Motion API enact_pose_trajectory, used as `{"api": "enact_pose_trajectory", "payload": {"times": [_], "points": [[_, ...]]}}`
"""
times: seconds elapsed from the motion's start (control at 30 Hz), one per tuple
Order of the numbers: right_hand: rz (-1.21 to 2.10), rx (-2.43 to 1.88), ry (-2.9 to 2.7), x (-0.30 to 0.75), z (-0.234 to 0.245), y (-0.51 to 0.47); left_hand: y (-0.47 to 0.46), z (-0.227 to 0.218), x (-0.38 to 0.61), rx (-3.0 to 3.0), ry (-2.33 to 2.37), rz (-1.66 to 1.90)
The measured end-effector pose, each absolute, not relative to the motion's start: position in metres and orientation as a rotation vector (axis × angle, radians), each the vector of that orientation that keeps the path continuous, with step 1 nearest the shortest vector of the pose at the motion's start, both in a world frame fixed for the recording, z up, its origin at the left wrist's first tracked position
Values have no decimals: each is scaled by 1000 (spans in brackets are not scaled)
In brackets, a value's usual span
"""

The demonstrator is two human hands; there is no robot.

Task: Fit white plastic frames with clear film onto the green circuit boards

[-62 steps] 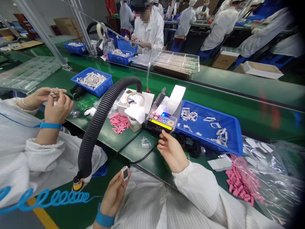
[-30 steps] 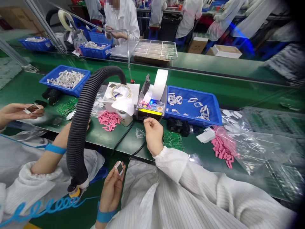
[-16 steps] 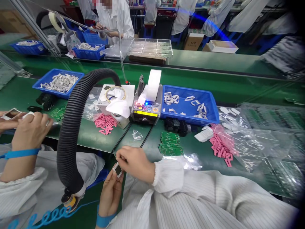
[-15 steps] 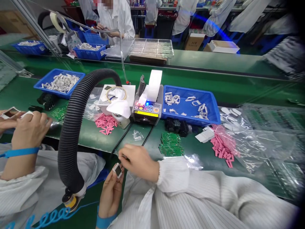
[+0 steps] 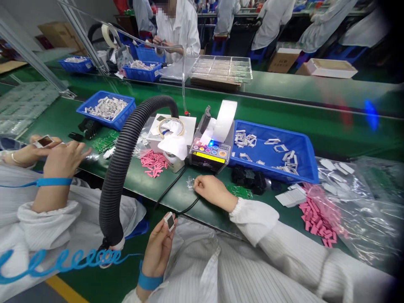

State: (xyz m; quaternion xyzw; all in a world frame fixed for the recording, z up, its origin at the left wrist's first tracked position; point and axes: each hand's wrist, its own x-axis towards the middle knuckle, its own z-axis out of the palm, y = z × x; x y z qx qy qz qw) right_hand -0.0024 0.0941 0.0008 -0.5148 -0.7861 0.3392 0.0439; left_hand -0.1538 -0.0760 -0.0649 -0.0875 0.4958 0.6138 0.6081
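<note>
My left hand (image 5: 159, 248) is low over my lap, fingers closed round a small square white part with a dark face (image 5: 169, 221). My right hand (image 5: 211, 190) lies on the green bench, fingertips pinched at a small clear packet (image 5: 190, 183) just in front of the tape dispenser (image 5: 212, 148). The dispenser has coloured buttons, a blue light and a white tape roll (image 5: 224, 120) on top. A black cable (image 5: 176, 195) runs from the dispenser past my right hand.
A black corrugated hose (image 5: 126, 155) arches between me and a co-worker on the left, whose hands (image 5: 59, 158) hold a small framed part. Blue trays (image 5: 277, 153) (image 5: 107, 109) hold white parts. Pink strips (image 5: 154, 162) (image 5: 317, 219), green circuit boards (image 5: 105, 141) and plastic bags (image 5: 356, 202) lie around.
My right hand left the square part in my left hand and moved forward onto the bench, to the clear packet before the dispenser. My left hand kept the part.
</note>
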Motion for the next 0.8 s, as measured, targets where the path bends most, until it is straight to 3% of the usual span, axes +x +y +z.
{"api": "enact_pose_trajectory", "payload": {"times": [0.17,0.43,0.63,0.8], "points": [[726,-1740,-2486,-17,-6,102,-75,-63,-151,-197,1156,1425],[498,-1511,-2579,16,29,78,-73,-59,-148,-181,1116,1417],[-9,-1618,-2395,62,44,87,-66,-57,-141,-182,1115,1396],[-153,-1576,-2525,67,43,96,-59,-50,-134,-189,1087,1405]]}}
